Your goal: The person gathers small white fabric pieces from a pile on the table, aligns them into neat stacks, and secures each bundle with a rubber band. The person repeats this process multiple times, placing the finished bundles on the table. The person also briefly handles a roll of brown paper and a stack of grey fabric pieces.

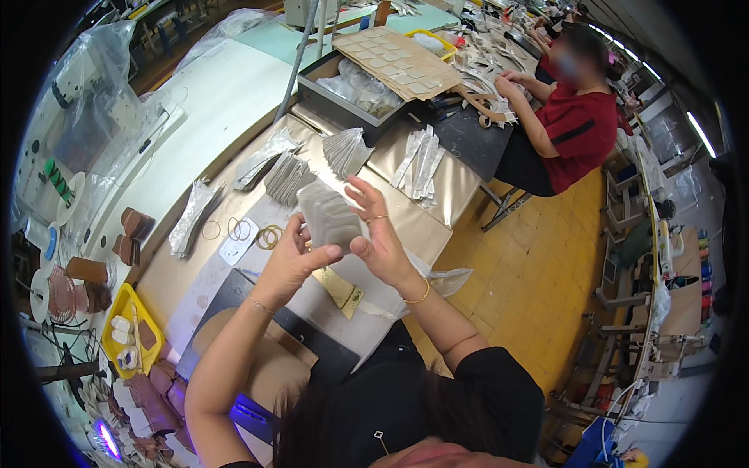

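Between my hands, above the table, is a fanned stack of thin grey cut pieces [329, 217]. My left hand [290, 269] grips its lower left side, with the thumb along the bottom edge. My right hand [380, 243] bends around the right side, thumb at the lower corner and fingers partly spread. Just beyond lie more fanned grey stacks [289, 178] and a similar stack [347, 150]. Long pale strips [419, 165] lie to their right, and silvery strip bundles [195, 217] to the left. Beneath my hands is a small gold-coloured piece [339, 292].
Rubber bands [269, 236] lie left of my hands. A yellow tray [133, 331] holds small items at the left edge. At the table's far end, a dark box [343, 97] carries a brown board [394, 58]. A person in red [581, 125] works at the right.
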A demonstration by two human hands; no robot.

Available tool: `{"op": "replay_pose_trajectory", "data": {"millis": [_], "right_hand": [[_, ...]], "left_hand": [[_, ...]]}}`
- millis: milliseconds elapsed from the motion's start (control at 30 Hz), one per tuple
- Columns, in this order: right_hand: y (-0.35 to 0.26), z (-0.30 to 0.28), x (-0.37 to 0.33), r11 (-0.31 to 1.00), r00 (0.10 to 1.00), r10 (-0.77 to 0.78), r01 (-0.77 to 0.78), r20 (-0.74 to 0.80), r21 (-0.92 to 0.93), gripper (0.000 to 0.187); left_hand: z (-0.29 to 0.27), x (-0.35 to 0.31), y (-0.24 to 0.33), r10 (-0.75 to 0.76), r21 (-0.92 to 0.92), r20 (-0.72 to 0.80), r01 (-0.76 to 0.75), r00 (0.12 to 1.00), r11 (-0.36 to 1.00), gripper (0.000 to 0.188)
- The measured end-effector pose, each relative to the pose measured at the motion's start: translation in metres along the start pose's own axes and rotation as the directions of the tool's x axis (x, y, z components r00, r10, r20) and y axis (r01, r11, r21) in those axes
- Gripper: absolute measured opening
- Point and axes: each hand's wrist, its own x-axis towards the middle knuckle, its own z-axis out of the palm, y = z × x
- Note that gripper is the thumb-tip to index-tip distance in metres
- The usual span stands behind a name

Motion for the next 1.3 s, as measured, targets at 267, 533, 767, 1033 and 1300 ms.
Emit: {"op": "replay_pose_trajectory", "data": {"millis": [267, 533, 767, 1033, 1300], "right_hand": [[-0.004, 0.016, -0.007, 0.977, 0.960, 0.211, -0.209, 0.184, -0.027, 0.094], [-0.016, 0.028, 0.005, 0.863, 0.967, -0.013, 0.139, 0.253, -0.485, 0.080], [-0.023, 0.012, 0.013, 0.561, 0.886, 0.071, 0.344, 0.458, -0.753, 0.088], [-0.020, 0.013, 0.016, 0.613, 0.888, 0.065, 0.324, 0.455, -0.721, 0.096], [-0.027, -0.021, 0.038, 0.901, 0.807, 0.211, 0.059, 0.552, -0.430, 0.107]], "left_hand": [[0.003, -0.006, -0.006, -0.033, -0.247, 0.010, 0.035, 0.999, 0.968, 0.080], [-0.005, 0.002, -0.005, -0.128, -0.369, -0.151, 0.064, 0.980, 0.927, 0.071], [-0.003, 0.002, -0.002, -0.225, -0.477, -0.097, 0.153, 0.970, 0.866, 0.066], [-0.013, 0.007, -0.009, -0.326, -0.554, -0.087, 0.226, 0.941, 0.801, 0.042], [-0.022, 0.010, -0.022, -0.355, -0.587, 0.092, 0.339, 0.930, 0.735, 0.046]]}}
